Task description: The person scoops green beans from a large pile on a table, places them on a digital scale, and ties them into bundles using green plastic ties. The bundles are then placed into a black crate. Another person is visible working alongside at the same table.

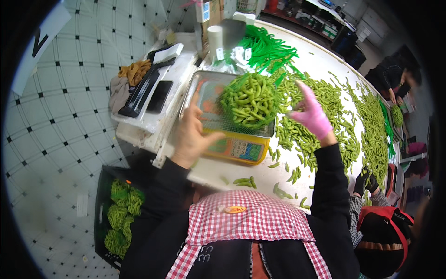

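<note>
A green mesh bag full of edamame pods [251, 101] rests on the metal tray [205, 115] of a yellow weighing scale [237, 148]. My bare left hand [192, 134] is at the tray's left front corner, blurred, with thumb and fingers apart and nothing in it. On the other side, my right hand [311, 111] wears a pink glove. Its thumb and fingers are spread just right of the bag, above loose edamame pods [324, 101], and it holds nothing.
Green mesh bags [261, 45] lie behind the scale. A phone [159, 97] and label printer-like device lie left. Filled bags [120, 216] sit in a black crate [101, 209] below left. Co-workers' gloved hands [366, 183] and another person [393, 76] are at the right.
</note>
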`<action>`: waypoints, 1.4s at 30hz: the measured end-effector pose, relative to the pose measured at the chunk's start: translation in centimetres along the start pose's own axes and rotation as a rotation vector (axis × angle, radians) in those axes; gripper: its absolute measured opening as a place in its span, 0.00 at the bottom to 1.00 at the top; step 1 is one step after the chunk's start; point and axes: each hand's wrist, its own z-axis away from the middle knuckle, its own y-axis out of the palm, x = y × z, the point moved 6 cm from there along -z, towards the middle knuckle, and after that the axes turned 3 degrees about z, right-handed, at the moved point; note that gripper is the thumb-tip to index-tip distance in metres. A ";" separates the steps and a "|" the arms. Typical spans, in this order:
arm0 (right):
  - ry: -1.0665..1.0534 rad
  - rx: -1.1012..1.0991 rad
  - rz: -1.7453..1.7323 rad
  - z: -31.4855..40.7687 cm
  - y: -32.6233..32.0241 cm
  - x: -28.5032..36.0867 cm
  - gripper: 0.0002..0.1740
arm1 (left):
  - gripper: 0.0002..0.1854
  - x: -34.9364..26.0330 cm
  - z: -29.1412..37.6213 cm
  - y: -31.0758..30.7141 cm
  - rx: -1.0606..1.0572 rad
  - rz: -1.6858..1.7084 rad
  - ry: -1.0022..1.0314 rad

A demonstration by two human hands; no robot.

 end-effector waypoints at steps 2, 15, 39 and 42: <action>-0.063 0.054 0.018 -2.1 2.1 2.6 0.56 | 0.61 -2.6 -1.0 3.6 0.061 -0.031 0.153; 0.144 0.107 -0.056 -10.5 0.8 5.9 0.13 | 0.16 -8.3 -17.2 2.1 0.129 0.033 0.254; -0.207 -0.366 -0.310 -9.1 2.3 7.8 0.24 | 0.20 4.4 -18.9 7.8 0.095 0.817 -0.108; -0.296 -0.455 -0.223 -8.4 2.0 8.1 0.24 | 0.20 4.4 -19.0 9.0 0.189 0.832 -0.146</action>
